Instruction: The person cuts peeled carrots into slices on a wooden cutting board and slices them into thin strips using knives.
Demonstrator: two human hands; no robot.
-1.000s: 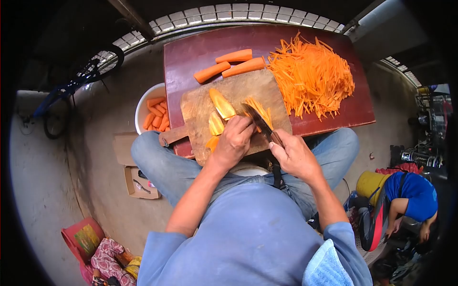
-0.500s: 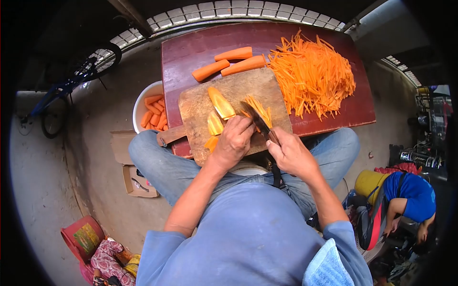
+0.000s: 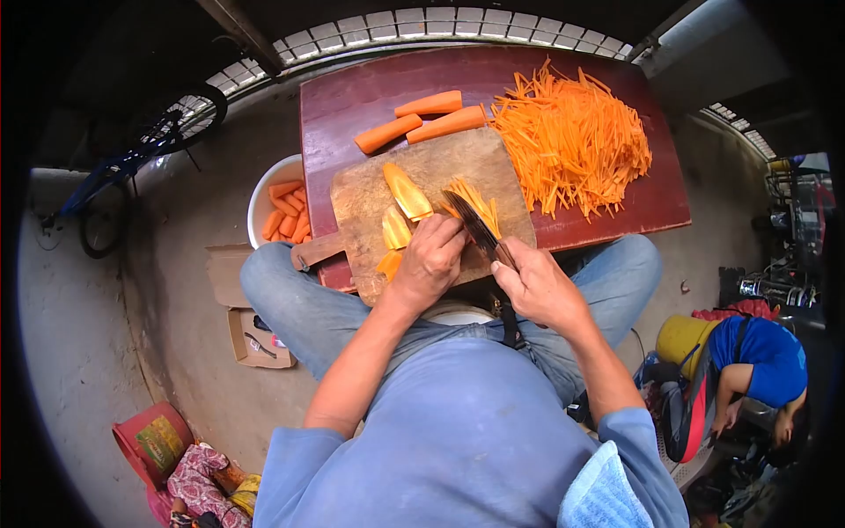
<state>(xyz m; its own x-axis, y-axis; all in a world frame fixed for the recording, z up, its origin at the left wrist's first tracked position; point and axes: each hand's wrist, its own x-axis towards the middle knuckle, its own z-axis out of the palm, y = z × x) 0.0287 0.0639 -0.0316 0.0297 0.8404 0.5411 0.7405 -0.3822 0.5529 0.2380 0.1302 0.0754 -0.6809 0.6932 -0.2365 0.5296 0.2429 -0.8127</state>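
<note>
A wooden cutting board [image 3: 356,189] lies at the near edge of the table, its handle pointing left. My right hand [image 3: 539,286] is wrapped round the handle of a dark-bladed knife [image 3: 473,222], whose blade slants up and left over the board. Close to the left of the blade, my left hand [image 3: 429,260] is closed with curled fingers, pressing on carrot slices mostly hidden beneath it. More long carrot slices [image 3: 407,192] lie flat on the board beside that hand. Thin carrot shreds [image 3: 480,202] lie along the right side of the blade.
A big heap of shredded carrot [image 3: 576,145] covers the right of the red table [image 3: 607,204]. Whole peeled carrots [image 3: 447,123] lie behind the board. A white bucket [image 3: 257,211] of carrots stands at left. Another person in a blue shirt [image 3: 761,361] bends at far right.
The knife blade has tilted slightly over the carrot shreds. Both hands stay in nearly the same place; the whole view has shifted a little.
</note>
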